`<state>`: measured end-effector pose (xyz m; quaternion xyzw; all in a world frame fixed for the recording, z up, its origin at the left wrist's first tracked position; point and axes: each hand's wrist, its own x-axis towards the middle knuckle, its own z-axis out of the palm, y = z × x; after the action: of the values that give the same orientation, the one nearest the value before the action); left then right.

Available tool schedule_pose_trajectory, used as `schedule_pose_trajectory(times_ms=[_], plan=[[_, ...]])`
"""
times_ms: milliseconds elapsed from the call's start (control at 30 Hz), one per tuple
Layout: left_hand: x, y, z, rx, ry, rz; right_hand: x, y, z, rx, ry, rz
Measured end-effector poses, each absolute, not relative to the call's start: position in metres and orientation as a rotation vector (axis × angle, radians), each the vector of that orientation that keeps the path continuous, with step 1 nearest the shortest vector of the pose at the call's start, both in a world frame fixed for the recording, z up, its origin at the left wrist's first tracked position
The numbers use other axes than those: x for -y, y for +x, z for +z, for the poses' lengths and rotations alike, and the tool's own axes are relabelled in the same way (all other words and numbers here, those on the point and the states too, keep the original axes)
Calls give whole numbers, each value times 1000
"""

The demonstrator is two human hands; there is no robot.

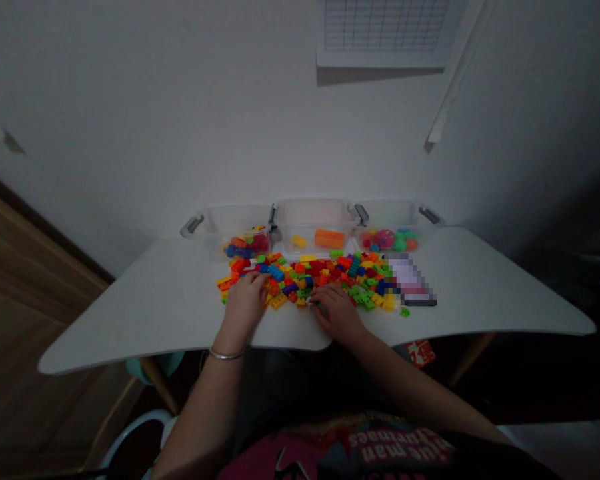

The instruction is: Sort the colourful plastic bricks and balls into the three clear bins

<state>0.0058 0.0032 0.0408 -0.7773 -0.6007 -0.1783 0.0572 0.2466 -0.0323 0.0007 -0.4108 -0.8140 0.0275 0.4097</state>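
Note:
A heap of coloured plastic building bricks [325, 273] lies on a white table [130, 300]. My left hand [245, 303] rests on the heap's left part, its fingers curled over bricks there; a silver bangle [226, 355] sits on that wrist. My right hand [336, 308] lies at the near edge of the heap, with the fingers bent down among the bricks. What either hand grips is hidden under the fingers.
Three clear plastic bins stand in a row against the wall: the left bin [230, 230] holds mixed bricks, the middle bin [314, 227] orange and yellow pieces, the right bin [390, 227] round coloured parts. A blurred flat object [411, 280] lies right of the heap.

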Motion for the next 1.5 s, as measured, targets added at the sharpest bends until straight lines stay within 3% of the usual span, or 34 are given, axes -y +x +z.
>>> schedule_pose_trajectory(times_ms=[233, 867, 1133, 1500], plan=[[-12, 2, 33, 1797, -2425, -800, 32, 246, 1, 2041, -1040, 75], [-22, -2, 34, 1966, -2430, -1108, 33, 247, 1, 2050, -1026, 73], [-25, 6, 41, 1840, -2082, -1893, 32, 246, 1, 2050, -1022, 82], [-73, -10, 96, 1647, -2016, -1582, 33, 249, 3, 2052, -1002, 69]])
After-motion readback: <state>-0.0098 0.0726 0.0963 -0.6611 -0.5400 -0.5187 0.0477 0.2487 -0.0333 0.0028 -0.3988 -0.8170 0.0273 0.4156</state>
